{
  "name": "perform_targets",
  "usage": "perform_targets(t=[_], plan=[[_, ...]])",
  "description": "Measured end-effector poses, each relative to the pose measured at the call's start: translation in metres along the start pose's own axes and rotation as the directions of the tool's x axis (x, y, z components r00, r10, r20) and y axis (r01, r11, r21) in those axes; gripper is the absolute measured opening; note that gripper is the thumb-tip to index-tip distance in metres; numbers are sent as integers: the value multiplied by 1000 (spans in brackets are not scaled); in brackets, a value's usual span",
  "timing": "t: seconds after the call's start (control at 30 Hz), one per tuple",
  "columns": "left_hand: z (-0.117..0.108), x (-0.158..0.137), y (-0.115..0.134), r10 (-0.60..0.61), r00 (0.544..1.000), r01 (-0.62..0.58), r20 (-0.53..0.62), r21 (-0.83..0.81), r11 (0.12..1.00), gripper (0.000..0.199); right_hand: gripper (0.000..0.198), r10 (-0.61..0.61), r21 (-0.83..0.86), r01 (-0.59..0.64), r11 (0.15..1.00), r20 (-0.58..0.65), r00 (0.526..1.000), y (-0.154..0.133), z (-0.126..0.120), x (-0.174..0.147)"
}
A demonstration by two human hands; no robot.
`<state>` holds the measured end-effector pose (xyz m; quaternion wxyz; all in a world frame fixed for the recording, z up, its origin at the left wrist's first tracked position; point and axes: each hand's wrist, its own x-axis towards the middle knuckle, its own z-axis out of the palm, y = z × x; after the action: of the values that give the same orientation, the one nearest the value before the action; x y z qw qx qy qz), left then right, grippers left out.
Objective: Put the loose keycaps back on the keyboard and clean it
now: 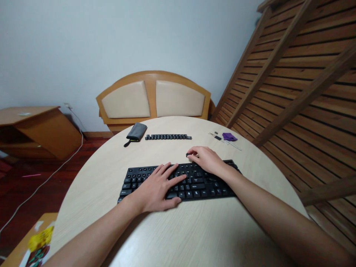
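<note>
The pale counter [172, 233] stands above a dark floor [25, 185], with a headboard [180, 98] at 12 o'clock, slats [294, 89] at 2 and a cabinet [52, 129] at 10. Mid-counter lies the keyboard [196, 186]. The left hand [157, 189] spreads over it, grasping nothing and hiding some keys; the right hand [205, 157] pinches a keycap [187, 155], partly covered, just past its far edge. Loose caps [168, 137] line up at 12. Small things [217, 138] beside the purple cloth [229, 137] at 1 are hard to make out. A packet [41, 238] at 8 is cut off. The contents of the pouch [137, 131] at 11 cannot be seen.

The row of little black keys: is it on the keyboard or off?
Off. The keys rest on the table, well apart from the keyboard.
</note>
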<state>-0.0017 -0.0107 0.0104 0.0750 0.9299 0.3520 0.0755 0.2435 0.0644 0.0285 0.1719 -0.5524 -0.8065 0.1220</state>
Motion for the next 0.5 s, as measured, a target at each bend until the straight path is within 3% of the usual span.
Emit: perform_targets(t=[0.07, 0.17, 0.37, 0.5], plan=[[0, 0, 0, 4, 1000, -4, -5, 0, 1000, 74, 18, -112, 204, 113, 972, -14, 994, 3, 0, -19], [2, 0, -1, 1, 1000, -1, -11, 7, 1000, 74, 20, -187, 412, 159, 897, 29, 982, 10, 1, -39], [3, 0, -1, -2, 1000, 2, 13, 35, 999, 74, 18, -300, 534, 235, 812, 38, 953, 21, 1, -43], [3, 1, -1, 1, 1000, -1, 9, 26, 1000, 73, 17, -322, 496, 266, 827, 30, 946, 23, 3, -42]])
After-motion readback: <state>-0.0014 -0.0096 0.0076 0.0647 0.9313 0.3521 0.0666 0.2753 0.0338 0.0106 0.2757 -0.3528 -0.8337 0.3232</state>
